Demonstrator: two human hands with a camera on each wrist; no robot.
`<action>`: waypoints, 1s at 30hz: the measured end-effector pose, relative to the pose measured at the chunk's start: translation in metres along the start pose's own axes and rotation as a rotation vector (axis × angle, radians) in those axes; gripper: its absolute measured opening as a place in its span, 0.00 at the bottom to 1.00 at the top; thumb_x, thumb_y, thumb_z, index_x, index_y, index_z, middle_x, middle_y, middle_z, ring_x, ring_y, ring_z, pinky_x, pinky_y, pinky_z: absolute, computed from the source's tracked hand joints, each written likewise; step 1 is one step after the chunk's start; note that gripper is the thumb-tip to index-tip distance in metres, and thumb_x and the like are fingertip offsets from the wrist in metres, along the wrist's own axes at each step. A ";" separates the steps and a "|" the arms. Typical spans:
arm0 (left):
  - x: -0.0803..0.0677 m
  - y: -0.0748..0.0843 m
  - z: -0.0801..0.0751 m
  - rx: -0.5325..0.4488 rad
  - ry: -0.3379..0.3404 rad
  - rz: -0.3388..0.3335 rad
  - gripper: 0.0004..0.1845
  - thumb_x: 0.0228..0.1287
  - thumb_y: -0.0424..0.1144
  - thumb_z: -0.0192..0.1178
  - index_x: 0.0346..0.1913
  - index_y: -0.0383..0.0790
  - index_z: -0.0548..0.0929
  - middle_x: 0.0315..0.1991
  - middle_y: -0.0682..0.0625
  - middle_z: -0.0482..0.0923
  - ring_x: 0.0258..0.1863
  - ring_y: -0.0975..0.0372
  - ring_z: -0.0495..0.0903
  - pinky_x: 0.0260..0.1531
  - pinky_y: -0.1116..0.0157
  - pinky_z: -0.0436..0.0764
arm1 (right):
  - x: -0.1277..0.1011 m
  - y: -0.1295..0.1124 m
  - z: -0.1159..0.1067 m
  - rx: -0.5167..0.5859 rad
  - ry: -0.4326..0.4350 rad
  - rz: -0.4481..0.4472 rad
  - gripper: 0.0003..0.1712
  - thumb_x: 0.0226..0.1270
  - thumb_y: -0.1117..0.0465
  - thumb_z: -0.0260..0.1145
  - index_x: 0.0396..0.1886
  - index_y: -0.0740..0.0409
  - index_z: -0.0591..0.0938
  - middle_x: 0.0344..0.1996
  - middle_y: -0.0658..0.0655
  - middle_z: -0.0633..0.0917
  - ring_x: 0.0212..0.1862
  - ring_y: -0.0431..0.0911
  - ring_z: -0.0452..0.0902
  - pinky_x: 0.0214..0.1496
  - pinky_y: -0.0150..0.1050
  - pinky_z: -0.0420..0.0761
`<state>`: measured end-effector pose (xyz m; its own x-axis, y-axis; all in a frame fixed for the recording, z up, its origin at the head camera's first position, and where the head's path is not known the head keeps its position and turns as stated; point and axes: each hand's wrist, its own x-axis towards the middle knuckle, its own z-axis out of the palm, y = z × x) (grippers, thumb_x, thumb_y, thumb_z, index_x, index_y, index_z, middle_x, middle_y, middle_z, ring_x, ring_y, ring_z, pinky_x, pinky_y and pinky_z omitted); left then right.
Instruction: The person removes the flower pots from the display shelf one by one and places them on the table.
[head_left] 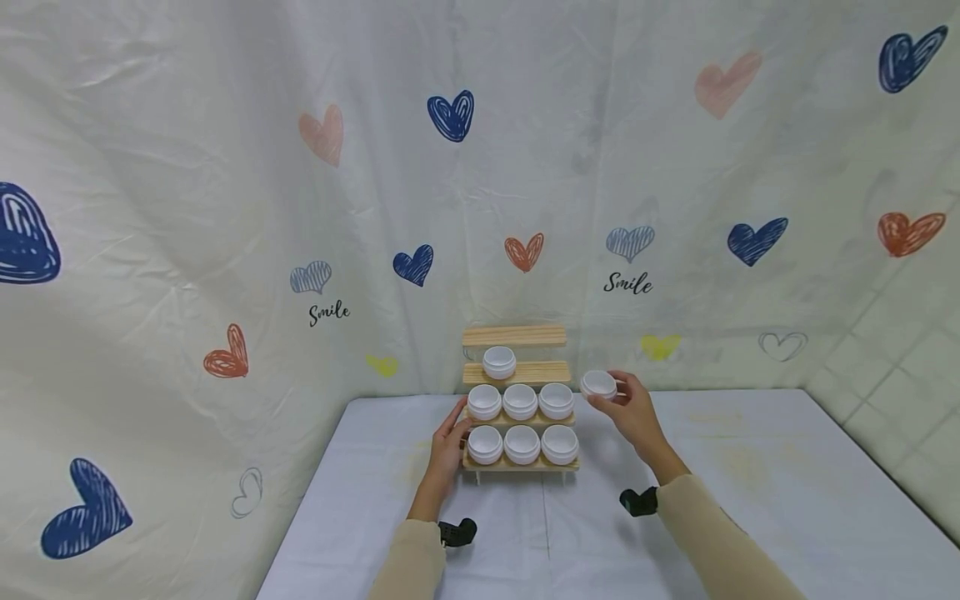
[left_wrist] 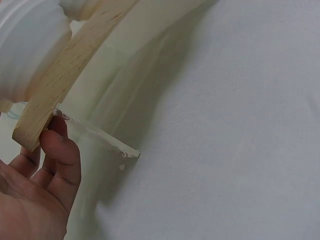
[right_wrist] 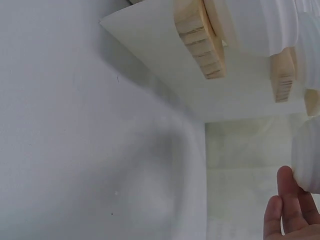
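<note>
In the head view a tiered rack (head_left: 521, 469) with wooden shelves stands on the table. Its two lower shelves each carry a row of three small white bowls (head_left: 521, 402). One more white bowl (head_left: 498, 362) sits on the left part of the third shelf, and the top shelf is bare. My left hand (head_left: 447, 442) grips the rack's left side; the left wrist view shows its fingers curled at the end of a wooden slat (left_wrist: 65, 70). Right of the rack, my right hand (head_left: 632, 413) pinches a white bowl (head_left: 598, 384) off the shelves, level with the third one.
A white cloth covers the table (head_left: 720, 517). Close behind the rack hangs a pale curtain (head_left: 555, 167) printed with hearts. Black wrist straps (head_left: 639, 502) are on both wrists. The rack's pale side panel (right_wrist: 165, 55) shows in the right wrist view.
</note>
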<state>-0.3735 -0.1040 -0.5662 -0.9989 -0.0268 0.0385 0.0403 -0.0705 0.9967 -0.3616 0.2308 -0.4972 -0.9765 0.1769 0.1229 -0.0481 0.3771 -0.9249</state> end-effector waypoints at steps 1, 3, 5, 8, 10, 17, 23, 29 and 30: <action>0.000 0.000 0.000 -0.001 -0.003 -0.006 0.28 0.74 0.45 0.58 0.75 0.58 0.72 0.40 0.45 0.82 0.36 0.66 0.75 0.35 0.69 0.73 | 0.000 0.002 0.000 0.002 0.000 0.006 0.43 0.68 0.49 0.72 0.75 0.57 0.64 0.63 0.65 0.75 0.55 0.51 0.74 0.50 0.33 0.75; -0.001 0.002 -0.001 -0.009 -0.011 -0.020 0.28 0.74 0.45 0.58 0.75 0.59 0.71 0.42 0.44 0.82 0.36 0.66 0.75 0.35 0.70 0.73 | 0.000 0.005 0.001 0.004 -0.005 0.017 0.43 0.67 0.49 0.73 0.75 0.57 0.65 0.63 0.64 0.75 0.55 0.51 0.74 0.49 0.33 0.75; -0.002 0.006 -0.002 -0.017 -0.026 -0.033 0.28 0.75 0.44 0.57 0.76 0.58 0.70 0.41 0.45 0.82 0.37 0.65 0.75 0.35 0.69 0.73 | 0.001 0.007 0.002 0.005 -0.010 0.021 0.43 0.67 0.49 0.73 0.75 0.58 0.64 0.63 0.65 0.75 0.55 0.52 0.75 0.49 0.33 0.75; -0.006 0.013 -0.003 -0.026 -0.056 -0.043 0.29 0.75 0.41 0.57 0.77 0.54 0.69 0.41 0.45 0.82 0.38 0.62 0.76 0.35 0.68 0.74 | 0.002 0.012 0.004 0.003 -0.005 0.029 0.43 0.67 0.50 0.73 0.75 0.57 0.64 0.63 0.65 0.74 0.55 0.51 0.74 0.48 0.31 0.75; -0.007 0.018 -0.004 -0.024 -0.070 -0.047 0.29 0.75 0.40 0.57 0.77 0.51 0.69 0.41 0.45 0.82 0.39 0.61 0.77 0.36 0.67 0.75 | 0.002 0.015 0.005 -0.001 0.000 0.031 0.43 0.67 0.50 0.73 0.75 0.57 0.64 0.63 0.65 0.74 0.55 0.51 0.74 0.47 0.30 0.75; -0.001 0.008 -0.003 -0.025 -0.044 -0.021 0.29 0.75 0.42 0.57 0.77 0.54 0.69 0.43 0.43 0.82 0.39 0.62 0.76 0.37 0.68 0.74 | 0.004 0.025 0.009 -0.005 0.008 0.053 0.43 0.67 0.53 0.73 0.75 0.57 0.64 0.63 0.66 0.75 0.54 0.51 0.74 0.45 0.31 0.75; 0.000 0.000 0.000 0.001 -0.001 0.002 0.27 0.75 0.45 0.57 0.75 0.59 0.71 0.42 0.44 0.82 0.38 0.63 0.75 0.36 0.69 0.73 | 0.003 0.034 0.013 -0.013 0.013 0.053 0.41 0.66 0.54 0.74 0.74 0.58 0.66 0.62 0.66 0.75 0.53 0.50 0.74 0.44 0.30 0.75; -0.001 0.000 0.001 0.001 0.001 0.014 0.27 0.75 0.45 0.57 0.75 0.57 0.72 0.39 0.47 0.81 0.35 0.65 0.74 0.34 0.70 0.71 | 0.003 0.042 0.013 -0.013 0.016 0.041 0.40 0.66 0.57 0.74 0.73 0.59 0.67 0.63 0.68 0.75 0.55 0.54 0.76 0.45 0.31 0.75; -0.001 0.000 0.001 -0.005 0.002 0.011 0.27 0.74 0.45 0.57 0.75 0.58 0.72 0.38 0.48 0.80 0.35 0.65 0.74 0.33 0.70 0.71 | 0.003 0.043 0.014 -0.014 0.016 0.044 0.40 0.66 0.57 0.74 0.73 0.59 0.67 0.64 0.68 0.75 0.56 0.55 0.76 0.45 0.31 0.75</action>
<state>-0.3727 -0.1031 -0.5663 -0.9984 -0.0293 0.0491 0.0512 -0.0756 0.9958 -0.3693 0.2351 -0.5414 -0.9742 0.2077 0.0879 -0.0020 0.3816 -0.9243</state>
